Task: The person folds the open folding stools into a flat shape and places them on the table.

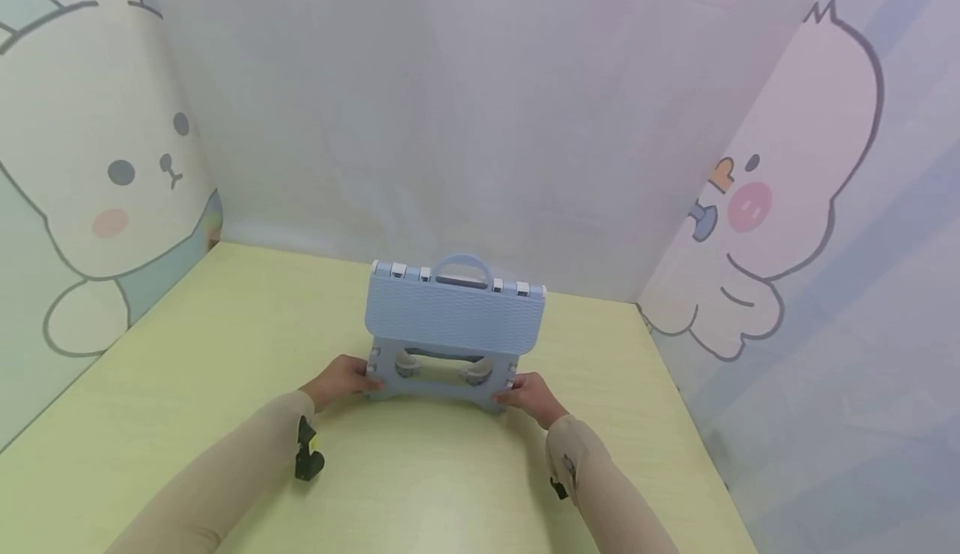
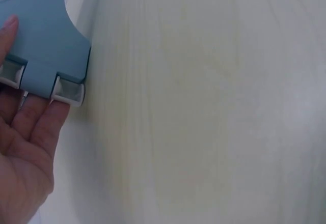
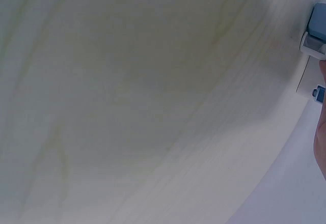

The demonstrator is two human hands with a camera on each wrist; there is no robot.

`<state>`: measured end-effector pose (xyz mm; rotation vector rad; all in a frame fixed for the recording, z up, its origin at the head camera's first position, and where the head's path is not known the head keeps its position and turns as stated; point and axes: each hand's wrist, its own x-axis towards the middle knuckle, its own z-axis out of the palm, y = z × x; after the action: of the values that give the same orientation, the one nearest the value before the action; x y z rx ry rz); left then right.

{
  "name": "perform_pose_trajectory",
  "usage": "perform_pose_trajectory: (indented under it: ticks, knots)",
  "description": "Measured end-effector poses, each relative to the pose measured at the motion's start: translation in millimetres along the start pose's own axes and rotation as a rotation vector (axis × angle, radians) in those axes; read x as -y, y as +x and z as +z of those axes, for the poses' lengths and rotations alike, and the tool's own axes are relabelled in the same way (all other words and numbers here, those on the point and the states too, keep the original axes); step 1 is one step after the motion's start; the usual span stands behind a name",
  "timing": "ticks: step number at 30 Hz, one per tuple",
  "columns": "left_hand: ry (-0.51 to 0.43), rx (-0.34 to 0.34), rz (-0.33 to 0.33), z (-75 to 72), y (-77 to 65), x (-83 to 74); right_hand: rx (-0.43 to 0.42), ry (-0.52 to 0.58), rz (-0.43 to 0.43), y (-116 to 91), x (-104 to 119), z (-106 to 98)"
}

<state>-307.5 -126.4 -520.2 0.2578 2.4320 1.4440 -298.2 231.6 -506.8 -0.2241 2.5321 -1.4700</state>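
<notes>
A light blue folding step stool [image 1: 453, 312] stands on the table, its textured top panel tilted toward me and a carry handle [image 1: 463, 262] rising at its upper edge. Below the panel, the front leg panel [image 1: 442, 389] has a wide cut-out, with parts of the back showing through. My left hand [image 1: 339, 381] grips this leg panel at its left side; in the left wrist view the thumb lies on its face and the fingers [image 2: 43, 124] on its hinged edge. At the right side my right hand [image 1: 536, 400] holds the leg panel, mostly out of the right wrist view.
The pale yellow table [image 1: 247, 312] spreads around the stool. Behind it hangs a pale curtain [image 1: 420, 121]. Cartoon-printed curtains border the left [image 1: 82, 162] and right [image 1: 795, 162] sides. Dark straps [image 1: 306, 454] show at both wrists.
</notes>
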Motion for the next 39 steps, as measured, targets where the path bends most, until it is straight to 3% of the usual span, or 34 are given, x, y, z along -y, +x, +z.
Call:
perform_pose_trajectory:
  ticks: [23, 32, 39]
  knots:
    - [0.0, -0.007, -0.009, 0.0, 0.6, -0.6, 0.03, -0.023, 0.041, 2, 1, -3]
    - [0.009, -0.004, -0.022, 0.7, 2.0, 0.2, 0.055, -0.023, -0.004, -20, 37, -6]
    - [0.001, 0.003, -0.026, -0.5, 2.3, -0.9, 0.045, -0.015, 0.005, 1, 4, -5]
